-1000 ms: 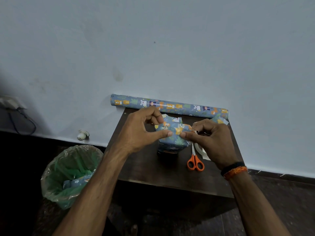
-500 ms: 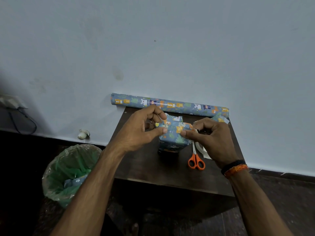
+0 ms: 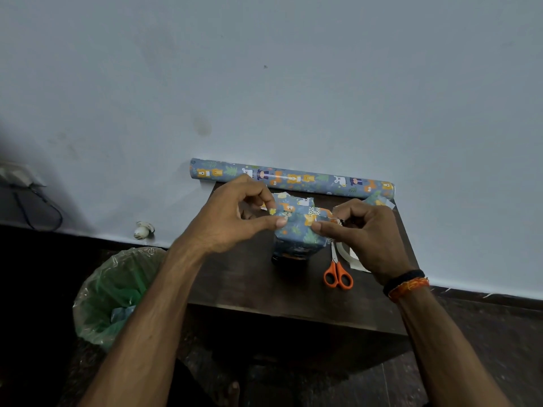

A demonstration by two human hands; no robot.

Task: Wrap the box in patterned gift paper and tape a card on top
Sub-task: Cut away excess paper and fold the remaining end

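From the head camera, looking down over the person's arms, the box stands upright near the middle of a small dark table, already covered in blue paper printed with orange and white animals. Loose paper flaps stick up at its top edge on the far side. The left hand pinches the paper at the box's upper left corner, thumb on the near face and fingers curled over the top. The right hand pinches the paper at the upper right corner in the same way, its wrist wearing a black and orange band.

Behind the box, against the pale wall, lies the roll of gift paper in the same pattern, across the table's far edge. Orange-handled scissors lie on the table just right of the box, with a white strip beside them, partly hidden under the right hand. On the floor to the left stands a bin lined with a green bag.
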